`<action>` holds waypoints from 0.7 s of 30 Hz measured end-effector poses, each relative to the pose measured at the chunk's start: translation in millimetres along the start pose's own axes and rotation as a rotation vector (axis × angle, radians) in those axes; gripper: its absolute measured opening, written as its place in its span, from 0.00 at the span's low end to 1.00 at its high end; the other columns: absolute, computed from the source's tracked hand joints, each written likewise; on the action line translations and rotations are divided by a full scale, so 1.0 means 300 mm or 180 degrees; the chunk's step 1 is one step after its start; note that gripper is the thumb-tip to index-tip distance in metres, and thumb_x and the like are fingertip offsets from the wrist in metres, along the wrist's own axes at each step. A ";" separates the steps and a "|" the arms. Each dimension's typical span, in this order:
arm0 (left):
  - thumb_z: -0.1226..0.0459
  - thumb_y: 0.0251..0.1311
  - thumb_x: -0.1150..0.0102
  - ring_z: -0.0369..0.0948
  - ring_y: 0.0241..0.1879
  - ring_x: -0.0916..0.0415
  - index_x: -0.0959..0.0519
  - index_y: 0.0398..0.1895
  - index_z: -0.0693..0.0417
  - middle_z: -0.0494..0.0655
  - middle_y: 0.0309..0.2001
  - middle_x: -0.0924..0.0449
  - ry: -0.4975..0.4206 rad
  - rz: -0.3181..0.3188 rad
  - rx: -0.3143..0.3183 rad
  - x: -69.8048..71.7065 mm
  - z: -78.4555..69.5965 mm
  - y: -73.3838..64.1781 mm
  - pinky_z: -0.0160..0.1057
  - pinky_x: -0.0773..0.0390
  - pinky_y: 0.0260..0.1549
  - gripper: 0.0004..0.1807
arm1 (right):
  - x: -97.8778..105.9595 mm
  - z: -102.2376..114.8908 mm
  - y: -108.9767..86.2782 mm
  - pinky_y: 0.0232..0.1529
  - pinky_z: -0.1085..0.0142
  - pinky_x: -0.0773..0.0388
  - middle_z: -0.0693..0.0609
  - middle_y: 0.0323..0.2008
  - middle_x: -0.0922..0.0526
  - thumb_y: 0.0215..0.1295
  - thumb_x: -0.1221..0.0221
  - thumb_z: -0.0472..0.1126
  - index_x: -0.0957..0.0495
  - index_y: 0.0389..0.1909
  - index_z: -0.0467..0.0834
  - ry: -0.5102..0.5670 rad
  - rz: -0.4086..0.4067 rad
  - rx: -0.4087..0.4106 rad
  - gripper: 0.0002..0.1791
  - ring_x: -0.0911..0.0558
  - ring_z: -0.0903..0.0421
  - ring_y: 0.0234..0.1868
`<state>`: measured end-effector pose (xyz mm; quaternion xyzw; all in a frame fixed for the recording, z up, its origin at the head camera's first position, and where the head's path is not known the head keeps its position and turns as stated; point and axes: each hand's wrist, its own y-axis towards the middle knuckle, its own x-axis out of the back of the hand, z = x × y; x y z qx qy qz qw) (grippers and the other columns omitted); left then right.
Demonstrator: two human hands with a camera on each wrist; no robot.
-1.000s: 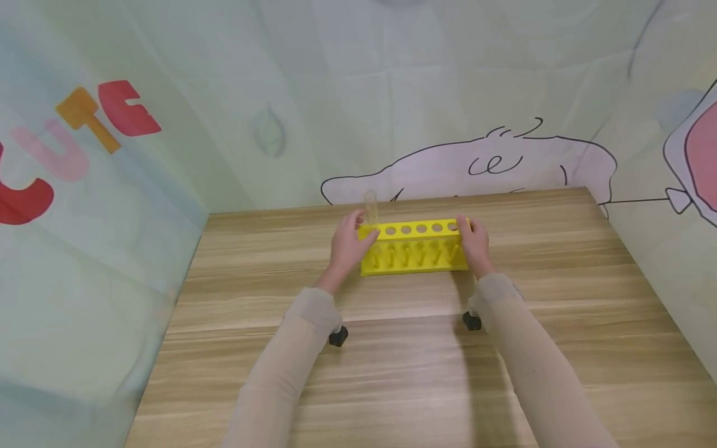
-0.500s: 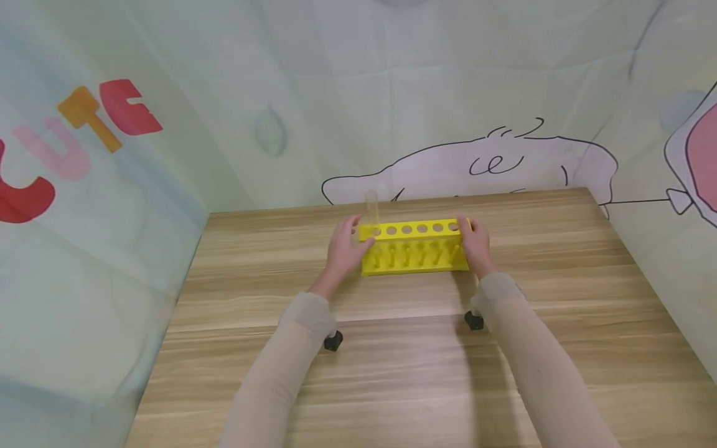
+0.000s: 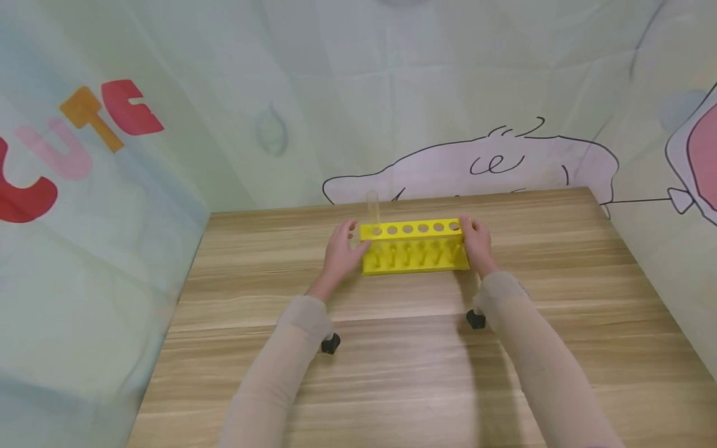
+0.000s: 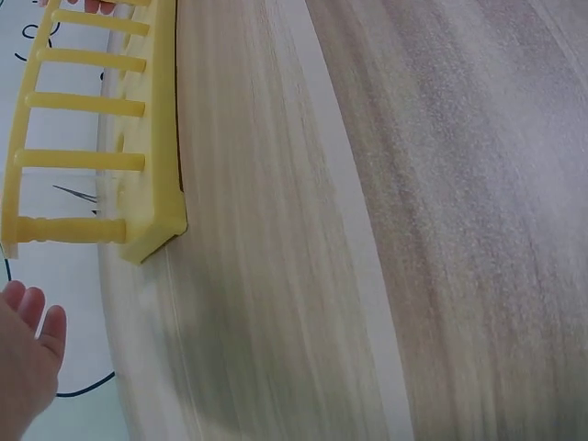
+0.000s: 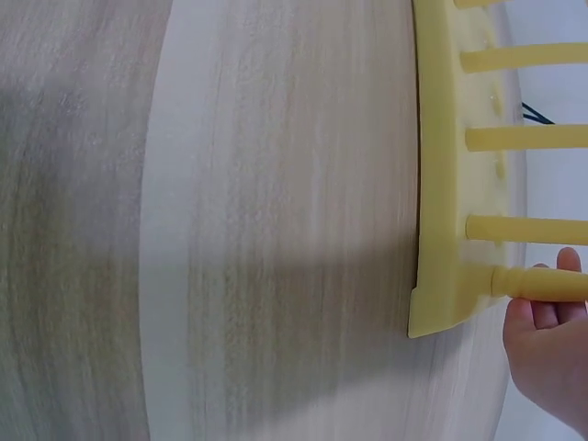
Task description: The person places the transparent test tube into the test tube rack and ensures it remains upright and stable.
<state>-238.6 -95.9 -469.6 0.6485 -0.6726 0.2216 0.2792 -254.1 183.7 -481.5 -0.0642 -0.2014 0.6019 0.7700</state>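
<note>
A yellow test tube rack [image 3: 416, 270] with a row of round holes stands on the wooden table. From its leftmost hole a clear test tube [image 3: 373, 208] rises upright. My left hand [image 3: 340, 251] is beside the rack's left end, fingers spread; the left wrist view shows this hand [image 4: 28, 363] with a gap between its fingertips and the rack [image 4: 152, 175]. At the opposite end, my right hand [image 3: 477, 246] holds the rack. Its fingers curl about the end post in the right wrist view, where the hand [image 5: 551, 354] is partly cut off by the frame.
Wood-grain table [image 3: 403, 373] extends around the rack on all sides. A printed cloth [image 3: 313, 93] hangs right behind the table's back edge and along both sides. Black pieces [image 3: 330, 343] are strapped under both wrists.
My left hand has let go of the tube and rack end, drawing a little left and toward me. The right hand keeps its hold, and the rack stays in place.
</note>
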 end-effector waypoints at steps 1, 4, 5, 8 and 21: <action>0.56 0.54 0.44 0.46 0.53 0.34 0.40 0.61 0.51 0.49 0.58 0.36 -0.0006 -0.0003 0.0014 0.000 0.001 0.000 0.44 0.32 0.53 0.31 | 0.001 0.000 0.000 0.46 0.69 0.35 0.53 0.43 0.35 0.61 0.62 0.65 0.37 0.52 0.40 0.0041 -0.0002 -0.0013 0.33 0.36 0.59 0.41; 0.56 0.54 0.44 0.45 0.53 0.34 0.41 0.61 0.49 0.49 0.58 0.36 -0.0022 -0.0014 0.0088 0.000 0.008 -0.002 0.44 0.32 0.53 0.31 | 0.004 0.003 0.000 0.52 0.66 0.35 0.51 0.47 0.35 0.62 0.63 0.63 0.38 0.56 0.40 0.0170 0.0010 -0.0039 0.34 0.36 0.60 0.42; 0.56 0.54 0.44 0.45 0.53 0.34 0.41 0.61 0.48 0.48 0.58 0.36 -0.0031 -0.0017 0.0111 0.001 0.010 -0.004 0.44 0.32 0.52 0.31 | 0.004 0.004 0.000 0.55 0.65 0.35 0.50 0.49 0.35 0.63 0.62 0.62 0.38 0.57 0.40 0.0209 0.0023 -0.0045 0.33 0.36 0.59 0.43; 0.56 0.54 0.44 0.46 0.53 0.34 0.41 0.61 0.48 0.49 0.57 0.36 -0.0070 -0.0030 0.0141 0.002 0.017 -0.008 0.45 0.32 0.52 0.31 | 0.008 0.009 0.000 0.59 0.63 0.37 0.47 0.55 0.36 0.63 0.62 0.61 0.40 0.60 0.40 0.0325 0.0064 -0.0081 0.34 0.35 0.57 0.49; 0.59 0.53 0.43 0.47 0.50 0.32 0.36 0.58 0.55 0.51 0.54 0.32 -0.0169 -0.0137 0.0133 0.003 0.059 -0.024 0.46 0.31 0.51 0.28 | 0.078 0.009 -0.009 0.59 0.60 0.35 0.48 0.49 0.31 0.64 0.63 0.61 0.40 0.59 0.39 0.0301 -0.0153 -0.0086 0.34 0.31 0.54 0.50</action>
